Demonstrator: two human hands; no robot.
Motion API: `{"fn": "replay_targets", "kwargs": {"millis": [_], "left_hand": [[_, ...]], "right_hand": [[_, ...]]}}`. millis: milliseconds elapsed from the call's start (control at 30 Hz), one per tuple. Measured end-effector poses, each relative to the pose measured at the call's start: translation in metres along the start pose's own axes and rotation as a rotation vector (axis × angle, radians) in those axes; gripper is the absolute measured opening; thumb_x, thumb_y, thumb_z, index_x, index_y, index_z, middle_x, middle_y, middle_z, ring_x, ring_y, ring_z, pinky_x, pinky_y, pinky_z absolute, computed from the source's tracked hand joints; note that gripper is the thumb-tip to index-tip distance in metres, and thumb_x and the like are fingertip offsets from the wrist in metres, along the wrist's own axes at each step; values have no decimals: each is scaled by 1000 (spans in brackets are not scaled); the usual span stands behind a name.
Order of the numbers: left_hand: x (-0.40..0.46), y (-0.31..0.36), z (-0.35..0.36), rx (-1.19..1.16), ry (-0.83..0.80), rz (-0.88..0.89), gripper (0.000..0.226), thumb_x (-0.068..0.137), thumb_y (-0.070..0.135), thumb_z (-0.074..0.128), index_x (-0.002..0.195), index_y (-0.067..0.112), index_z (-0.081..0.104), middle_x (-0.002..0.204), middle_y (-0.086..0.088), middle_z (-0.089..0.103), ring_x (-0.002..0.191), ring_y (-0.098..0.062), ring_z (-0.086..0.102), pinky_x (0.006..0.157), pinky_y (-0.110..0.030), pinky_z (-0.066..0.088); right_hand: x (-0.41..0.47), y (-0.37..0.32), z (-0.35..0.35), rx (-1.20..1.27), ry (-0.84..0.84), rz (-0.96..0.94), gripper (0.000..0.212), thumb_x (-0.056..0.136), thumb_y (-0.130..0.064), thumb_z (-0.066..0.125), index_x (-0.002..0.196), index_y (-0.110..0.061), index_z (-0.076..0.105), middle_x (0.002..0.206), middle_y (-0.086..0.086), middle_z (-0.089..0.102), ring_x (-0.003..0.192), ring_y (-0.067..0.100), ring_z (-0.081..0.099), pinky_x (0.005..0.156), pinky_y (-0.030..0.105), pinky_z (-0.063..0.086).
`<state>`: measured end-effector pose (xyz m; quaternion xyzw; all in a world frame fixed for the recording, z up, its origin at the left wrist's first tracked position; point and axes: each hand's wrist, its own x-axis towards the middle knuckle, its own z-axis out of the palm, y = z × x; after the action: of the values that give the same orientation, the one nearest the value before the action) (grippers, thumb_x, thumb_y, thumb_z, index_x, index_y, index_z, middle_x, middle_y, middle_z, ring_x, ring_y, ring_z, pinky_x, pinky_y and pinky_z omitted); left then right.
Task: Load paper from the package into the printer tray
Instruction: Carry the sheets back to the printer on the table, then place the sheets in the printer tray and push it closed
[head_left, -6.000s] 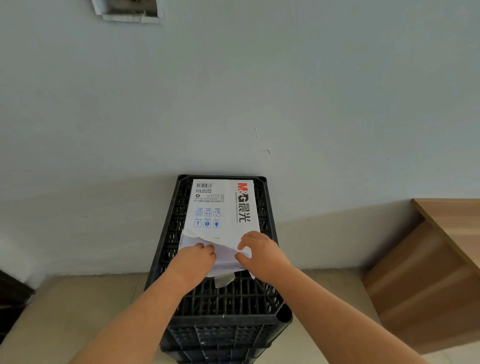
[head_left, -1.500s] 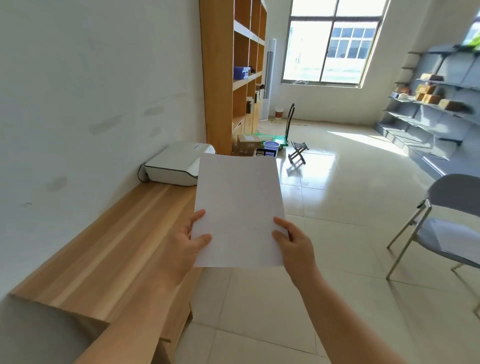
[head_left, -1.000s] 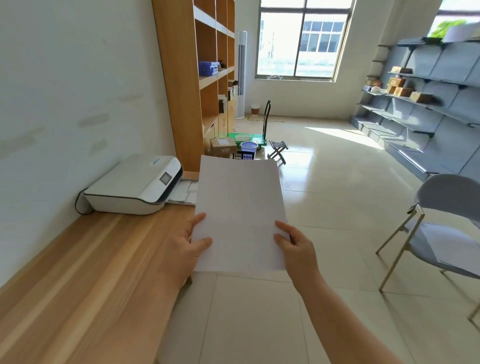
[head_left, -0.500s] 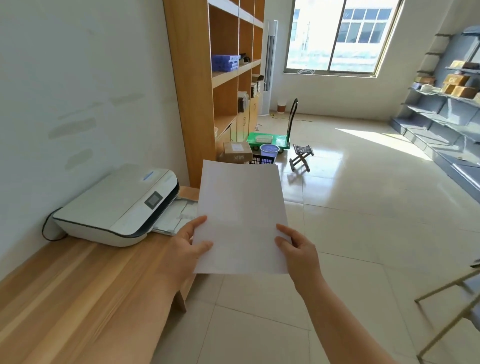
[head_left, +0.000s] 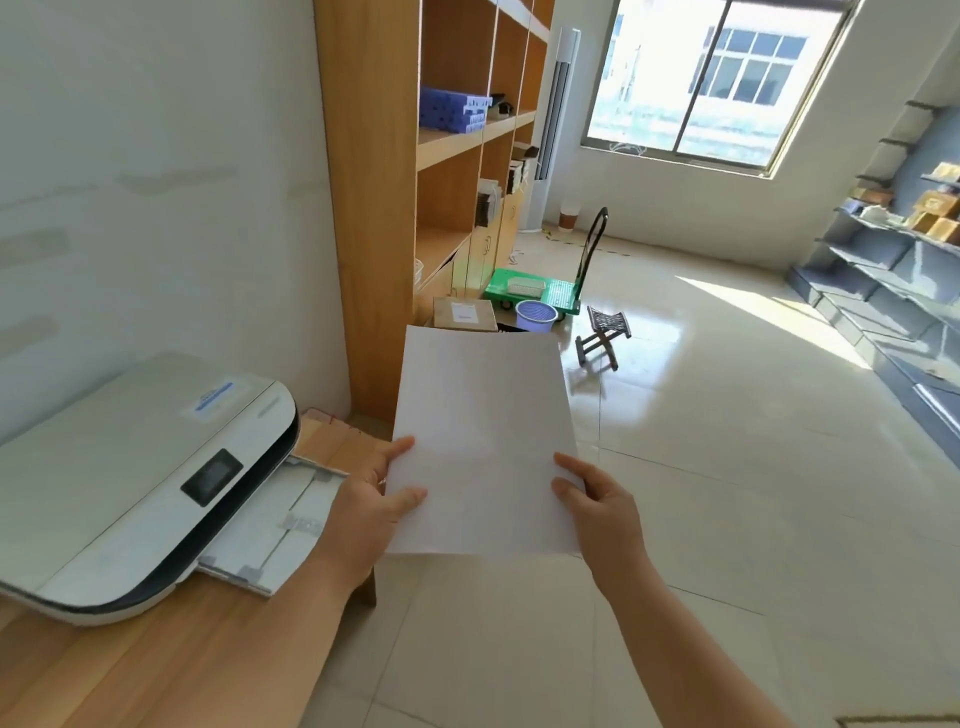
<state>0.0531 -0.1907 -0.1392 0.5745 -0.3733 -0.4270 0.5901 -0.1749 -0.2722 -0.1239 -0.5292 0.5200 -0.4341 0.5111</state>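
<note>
I hold a white stack of paper (head_left: 480, 441) upright in front of me, over the floor just past the bench's end. My left hand (head_left: 363, 512) grips its lower left edge and my right hand (head_left: 597, 506) grips its lower right edge. The white printer (head_left: 130, 483) sits on the wooden bench (head_left: 156, 670) at the left, with its paper tray (head_left: 275, 525) pulled out toward me, just left of my left hand. The paper package is out of view.
A tall wooden shelf unit (head_left: 410, 171) stands right behind the printer. On the floor beyond lie a cardboard box (head_left: 464, 314), a green cart (head_left: 540, 291), a purple basket (head_left: 535, 315) and a small folding stool (head_left: 605, 335). Grey shelves (head_left: 904, 270) line the right wall.
I pulled paper from the package on the black crate, turned and walked along the bench. The printer has come much nearer, now at my left hand; my grip on the paper is unchanged.
</note>
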Motion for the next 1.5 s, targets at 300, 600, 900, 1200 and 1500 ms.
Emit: {"fn": "replay_targets", "kwargs": {"millis": [300,600,900,1200,1500], "left_hand": [[84,-13,-12,-46,291,-47,51,85,5,66,122,38,55,123,3,62,107,-21,62,78,-32,57],[94,-23,8,-36,801,-104,47,85,9,67,115,43,55,125,5,59,107,-17,61,84,-33,56],[58,-35,14,-135,1153,-237,49,83,8,68,125,29,55,117,5,62,96,-14,66,65,-20,53],[41,-78,-13,-256,1242,-325,51,75,10,74,122,24,59,116,1,65,99,-17,66,84,-31,53],[48,-110,-19,-321,1271,-387,51,67,14,76,112,30,62,117,2,64,102,-16,65,90,-32,51]], "right_hand": [[144,7,62,-70,-286,-21,30,89,-8,62,102,-35,70,117,-2,66,101,18,61,86,36,53],[240,0,131,-256,-774,-32,23,93,-24,57,111,-38,60,116,-5,58,95,20,61,84,41,57],[240,10,193,-380,-1111,17,19,92,-23,60,107,-32,67,103,-11,58,88,18,60,64,25,51],[225,30,242,-490,-1203,40,21,90,-20,60,107,-25,71,102,-12,62,87,13,59,65,24,47],[236,69,263,-596,-1211,81,17,80,-28,66,95,-35,72,102,-15,67,96,13,62,86,36,54]]}}
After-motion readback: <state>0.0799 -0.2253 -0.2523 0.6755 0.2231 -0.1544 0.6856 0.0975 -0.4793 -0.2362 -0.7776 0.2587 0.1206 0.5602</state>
